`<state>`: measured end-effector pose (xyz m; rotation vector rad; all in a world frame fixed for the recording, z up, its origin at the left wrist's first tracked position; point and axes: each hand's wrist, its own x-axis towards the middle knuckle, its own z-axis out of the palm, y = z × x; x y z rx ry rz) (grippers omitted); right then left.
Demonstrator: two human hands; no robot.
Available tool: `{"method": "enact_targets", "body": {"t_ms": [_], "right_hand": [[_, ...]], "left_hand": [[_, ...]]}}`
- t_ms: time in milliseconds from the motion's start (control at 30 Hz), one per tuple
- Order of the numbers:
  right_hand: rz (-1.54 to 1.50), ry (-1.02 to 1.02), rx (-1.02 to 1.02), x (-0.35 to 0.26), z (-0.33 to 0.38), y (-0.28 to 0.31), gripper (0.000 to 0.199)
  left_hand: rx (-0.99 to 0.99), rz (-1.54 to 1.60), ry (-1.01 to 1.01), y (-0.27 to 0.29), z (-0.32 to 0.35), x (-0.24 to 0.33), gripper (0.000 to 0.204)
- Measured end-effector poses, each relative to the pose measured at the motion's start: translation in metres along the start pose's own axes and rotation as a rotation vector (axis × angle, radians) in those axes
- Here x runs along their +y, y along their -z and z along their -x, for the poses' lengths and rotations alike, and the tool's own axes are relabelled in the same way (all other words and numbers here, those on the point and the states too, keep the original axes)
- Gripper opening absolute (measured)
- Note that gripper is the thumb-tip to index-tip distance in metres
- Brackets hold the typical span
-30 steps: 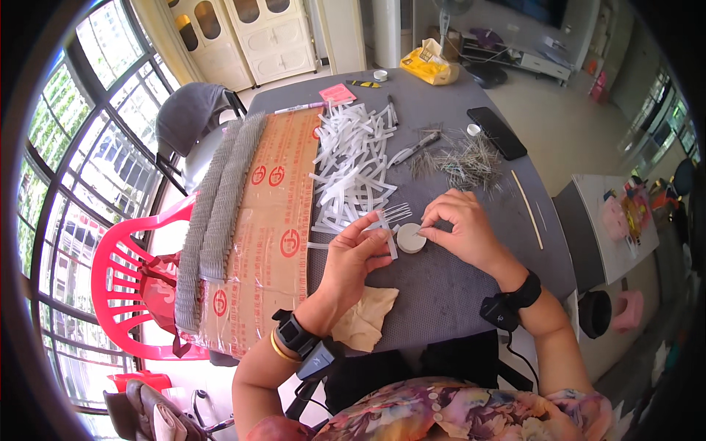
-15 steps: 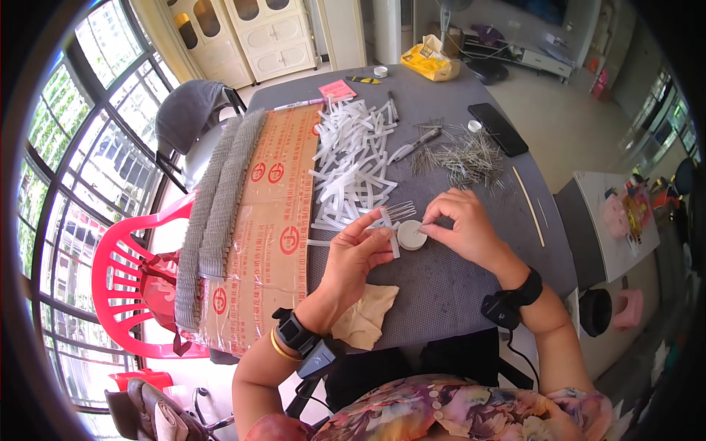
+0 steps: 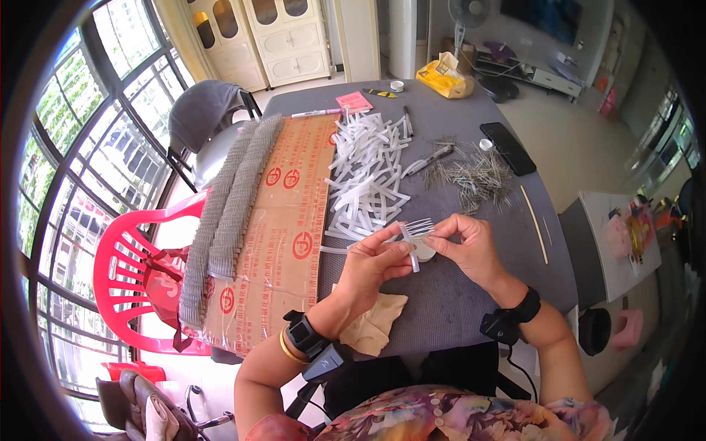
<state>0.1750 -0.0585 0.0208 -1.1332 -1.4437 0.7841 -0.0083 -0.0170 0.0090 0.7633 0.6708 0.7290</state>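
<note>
My left hand [image 3: 376, 263] pinches a narrow white plastic strip [image 3: 415, 262] upright between thumb and fingers. Several thin metal wires [image 3: 419, 226] stick out from the strip's upper part toward the right. Close beside them, my right hand [image 3: 466, 248] has thumb and forefinger pressed together at the strip; whatever is between those fingertips is too small to make out. Just below and partly behind the fingertips sits a small round white container [image 3: 424, 253] on the table. A crumpled beige cloth [image 3: 373, 323] lies below my left hand.
A heap of white strips [image 3: 368, 176] lies beyond my left hand, and a pile of thin metal wires [image 3: 474, 180] beyond my right. Left is a cardboard sheet [image 3: 283, 220] bearing rows of grey strips [image 3: 239, 191]. A black phone [image 3: 507, 147] and wooden stick [image 3: 535, 224] lie right.
My right hand has moved from over the round container to the wires on the strip. The view has shifted slightly. My left hand still holds the strip.
</note>
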Motion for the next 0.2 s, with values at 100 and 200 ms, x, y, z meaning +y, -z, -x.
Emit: {"method": "enact_targets", "body": {"t_ms": [100,200], "right_hand": [[-0.003,0.022,0.016,0.0008,-0.0007,-0.0011,0.009],[0.039,0.025,0.019,0.0013,-0.0013,-0.0007,0.011]], "left_hand": [[0.0,0.004,0.003,-0.0005,-0.0009,0.0001,0.032],[0.0,0.027,-0.02,-0.0006,-0.0011,-0.0006,0.039]]}}
